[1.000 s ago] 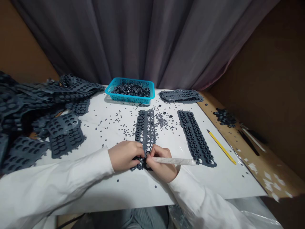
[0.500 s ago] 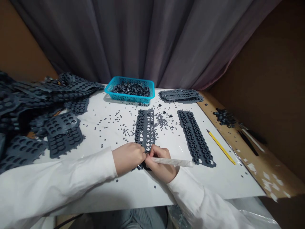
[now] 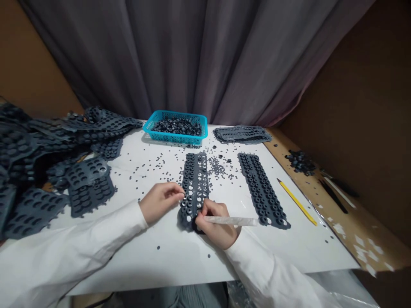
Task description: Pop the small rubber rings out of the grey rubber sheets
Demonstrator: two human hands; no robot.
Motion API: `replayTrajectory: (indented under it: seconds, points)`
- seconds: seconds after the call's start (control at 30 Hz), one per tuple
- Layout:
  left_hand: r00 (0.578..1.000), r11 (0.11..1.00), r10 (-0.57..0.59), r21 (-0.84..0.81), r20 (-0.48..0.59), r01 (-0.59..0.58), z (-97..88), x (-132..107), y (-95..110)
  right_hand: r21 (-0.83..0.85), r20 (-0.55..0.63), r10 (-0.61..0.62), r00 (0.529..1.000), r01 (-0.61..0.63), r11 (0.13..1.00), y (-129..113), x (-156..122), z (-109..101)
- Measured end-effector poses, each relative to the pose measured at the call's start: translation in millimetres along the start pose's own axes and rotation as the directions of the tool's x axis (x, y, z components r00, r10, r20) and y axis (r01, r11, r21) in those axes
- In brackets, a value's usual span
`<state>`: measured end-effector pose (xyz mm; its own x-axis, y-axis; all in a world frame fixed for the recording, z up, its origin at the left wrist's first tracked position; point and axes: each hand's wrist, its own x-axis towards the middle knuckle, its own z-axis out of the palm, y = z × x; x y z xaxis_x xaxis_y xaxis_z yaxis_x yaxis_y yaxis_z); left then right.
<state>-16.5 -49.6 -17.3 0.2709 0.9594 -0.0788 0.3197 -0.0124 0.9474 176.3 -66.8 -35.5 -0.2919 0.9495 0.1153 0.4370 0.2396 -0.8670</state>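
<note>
A dark grey rubber strip (image 3: pixel 194 179) full of rings and punched holes lies lengthwise on the white table sheet (image 3: pixel 180 252) in front of me. My left hand (image 3: pixel 158 201) rests at its left edge near the near end, fingers pinched together on something I cannot make out. My right hand (image 3: pixel 215 224) presses on the strip's near end and grips a white paper-wrapped stick (image 3: pixel 234 220) that points right.
A second ring strip (image 3: pixel 261 188) lies to the right, a yellow pencil (image 3: pixel 297 201) beyond it. A blue basket (image 3: pixel 176 127) of rings and a stack of strips (image 3: pixel 242 134) stand at the back. Spent sheets (image 3: pixel 58 162) pile up on the left. Small rubber discs litter the sheet.
My left hand has drawn away leftward from my right hand to the strip's left edge. My head tilted, so the scene sits slightly lower in view.
</note>
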Motion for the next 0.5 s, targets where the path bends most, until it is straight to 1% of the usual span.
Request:
replayTrajectory:
  seconds: [0.03, 0.1, 0.17, 0.23, 0.3, 0.5]
  points:
    - [0.995, 0.984, -0.094, -0.156, -0.022, 0.090, -3.9, 0.1, -1.0, 0.021, 0.001, 0.009, 1.000, -0.009, 1.000, -0.4, -0.2, -0.3]
    - [0.972, 0.886, -0.233, -0.405, 0.032, 0.226, -9.6, 0.0, -2.3, 0.067, -0.005, 0.025, 1.000, -0.024, 0.997, -1.8, -0.9, -1.6]
    - [0.942, 0.771, -0.321, -0.549, 0.103, 0.323, -11.6, -1.0, -2.6, 0.098, -0.043, 0.038, 0.998, -0.034, 0.995, -3.6, -1.1, -3.1]
    - [0.907, 0.675, -0.390, -0.622, 0.155, 0.397, -10.1, -2.6, -2.6, 0.115, -0.082, 0.049, 0.995, -0.040, 0.993, -4.8, -0.6, -4.3]
    - [0.882, 0.610, -0.427, -0.657, 0.199, 0.443, -6.7, -4.2, -2.8, 0.115, -0.090, 0.054, 0.994, -0.043, 0.992, -5.0, 0.5, -4.8]
    - [0.862, 0.509, -0.401, -0.707, 0.310, 0.491, 0.9, -7.2, -4.8, 0.084, -0.095, 0.042, 0.995, -0.035, 0.996, -4.1, 3.1, -4.5]
